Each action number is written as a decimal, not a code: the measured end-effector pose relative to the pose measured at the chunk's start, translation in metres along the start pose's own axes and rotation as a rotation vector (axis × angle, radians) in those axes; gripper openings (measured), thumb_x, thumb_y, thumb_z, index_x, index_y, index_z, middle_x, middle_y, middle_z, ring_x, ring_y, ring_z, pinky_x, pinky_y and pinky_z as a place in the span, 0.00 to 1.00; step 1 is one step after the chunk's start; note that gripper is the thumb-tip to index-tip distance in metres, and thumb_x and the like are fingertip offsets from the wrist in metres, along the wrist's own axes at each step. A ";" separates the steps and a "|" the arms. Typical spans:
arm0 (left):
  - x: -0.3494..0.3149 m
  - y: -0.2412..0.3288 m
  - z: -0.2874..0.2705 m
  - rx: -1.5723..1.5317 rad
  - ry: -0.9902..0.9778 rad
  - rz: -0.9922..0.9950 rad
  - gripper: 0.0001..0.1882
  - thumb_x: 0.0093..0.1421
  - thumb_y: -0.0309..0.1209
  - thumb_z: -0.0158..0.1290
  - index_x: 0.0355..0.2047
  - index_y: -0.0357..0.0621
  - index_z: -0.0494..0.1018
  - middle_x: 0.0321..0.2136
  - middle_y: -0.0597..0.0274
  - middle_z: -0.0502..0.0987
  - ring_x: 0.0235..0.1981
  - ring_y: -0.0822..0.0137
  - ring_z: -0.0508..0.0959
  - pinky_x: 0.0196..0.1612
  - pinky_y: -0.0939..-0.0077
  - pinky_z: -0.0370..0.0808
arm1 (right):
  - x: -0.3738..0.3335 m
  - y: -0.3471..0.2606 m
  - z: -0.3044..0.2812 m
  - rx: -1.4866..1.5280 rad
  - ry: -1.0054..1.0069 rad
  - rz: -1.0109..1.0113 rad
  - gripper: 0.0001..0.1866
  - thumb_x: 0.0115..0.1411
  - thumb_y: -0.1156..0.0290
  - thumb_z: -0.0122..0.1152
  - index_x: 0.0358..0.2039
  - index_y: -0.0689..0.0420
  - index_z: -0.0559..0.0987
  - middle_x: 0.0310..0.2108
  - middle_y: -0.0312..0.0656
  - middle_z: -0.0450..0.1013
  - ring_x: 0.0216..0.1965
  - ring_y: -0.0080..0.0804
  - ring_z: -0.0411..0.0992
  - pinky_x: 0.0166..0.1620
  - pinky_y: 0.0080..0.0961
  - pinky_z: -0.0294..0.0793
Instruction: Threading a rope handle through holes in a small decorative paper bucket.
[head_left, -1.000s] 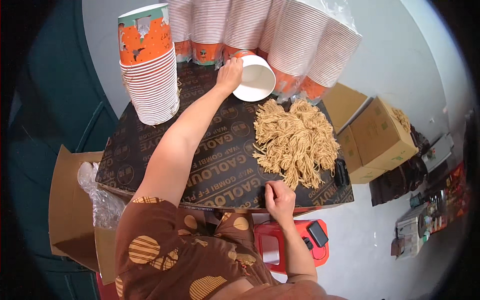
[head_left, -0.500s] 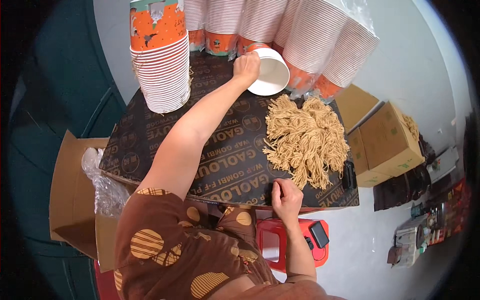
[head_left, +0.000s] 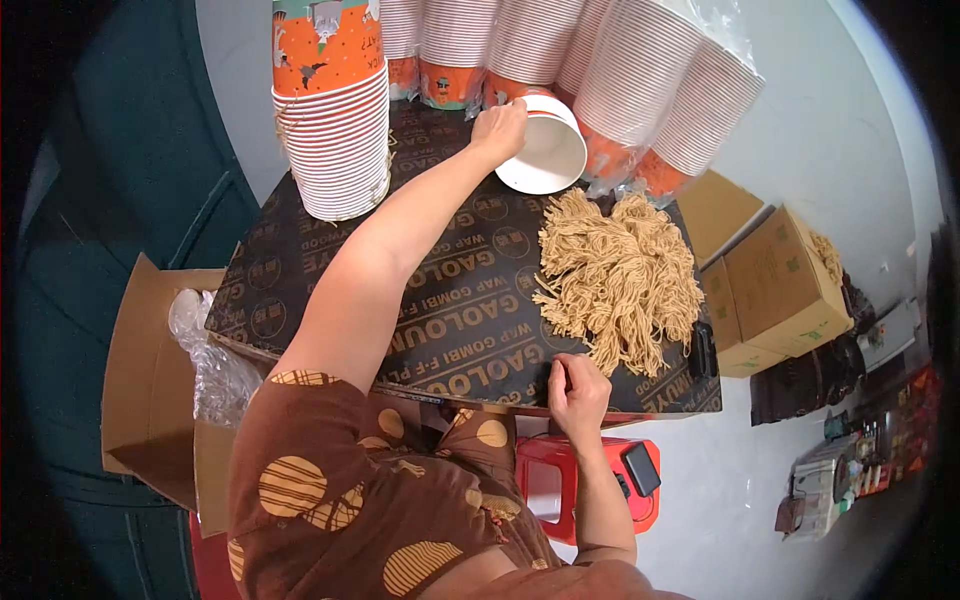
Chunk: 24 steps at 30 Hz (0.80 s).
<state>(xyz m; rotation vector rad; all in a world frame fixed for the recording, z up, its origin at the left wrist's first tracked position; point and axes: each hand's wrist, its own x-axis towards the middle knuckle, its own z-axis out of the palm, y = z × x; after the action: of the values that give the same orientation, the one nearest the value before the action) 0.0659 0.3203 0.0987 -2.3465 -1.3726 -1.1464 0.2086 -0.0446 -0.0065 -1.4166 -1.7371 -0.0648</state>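
The view dipped, cropping the top of the left cup stack (head_left: pixel 335 150).

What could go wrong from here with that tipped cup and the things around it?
The tipped cup, with the left hand at one side, could roll and nudge the plastic-wrapped stacks.
The tall unwrapped stack might topple if the left forearm swings into it.
Loose yarn could snag on the right hand.

A dark brown-black, flat board table (head_left: pixel 465 285) with tan printing carries a tall stack of orange, white-rimmed paper buckets (head_left: pixel 335 145) at left, clear-plastic-wrapped stacks of similar buckets (head_left: pixel 625 70) along the back, a loose heap of tan yarn strands (head_left: pixel 622 285) at right, and a small black object (head_left: pixel 703 347) beside the yarn
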 end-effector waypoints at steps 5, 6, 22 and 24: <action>0.002 -0.002 0.005 0.005 -0.014 -0.020 0.10 0.53 0.22 0.49 0.36 0.31 0.69 0.26 0.38 0.79 0.32 0.42 0.81 0.36 0.50 0.78 | 0.001 -0.001 -0.001 -0.005 -0.006 0.000 0.02 0.54 0.79 0.60 0.29 0.60 0.77 0.22 0.45 0.70 0.24 0.44 0.72 0.27 0.35 0.71; 0.002 -0.003 0.006 0.010 0.012 -0.033 0.10 0.52 0.22 0.49 0.36 0.32 0.69 0.26 0.38 0.79 0.32 0.42 0.81 0.36 0.50 0.78 | 0.001 -0.001 -0.001 -0.005 -0.005 -0.001 0.02 0.54 0.79 0.60 0.29 0.60 0.77 0.22 0.45 0.70 0.24 0.44 0.72 0.27 0.35 0.71; -0.014 0.018 -0.023 -0.096 -0.168 -0.018 0.15 0.49 0.34 0.51 0.25 0.32 0.79 0.29 0.34 0.78 0.33 0.40 0.80 0.41 0.50 0.76 | 0.000 -0.001 0.001 0.002 0.027 -0.036 0.03 0.53 0.79 0.60 0.29 0.60 0.76 0.22 0.45 0.70 0.24 0.44 0.72 0.27 0.35 0.71; -0.019 0.025 -0.035 -0.201 -0.140 -0.031 0.15 0.49 0.36 0.52 0.29 0.36 0.79 0.31 0.37 0.78 0.35 0.42 0.80 0.41 0.52 0.76 | -0.001 0.000 0.002 -0.001 0.029 -0.036 0.03 0.53 0.79 0.59 0.29 0.60 0.76 0.22 0.45 0.70 0.24 0.44 0.72 0.27 0.35 0.71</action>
<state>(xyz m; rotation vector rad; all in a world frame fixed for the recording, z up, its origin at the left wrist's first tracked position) 0.0625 0.2765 0.1148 -2.5991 -1.4025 -1.2003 0.2079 -0.0443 -0.0081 -1.3784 -1.7388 -0.1049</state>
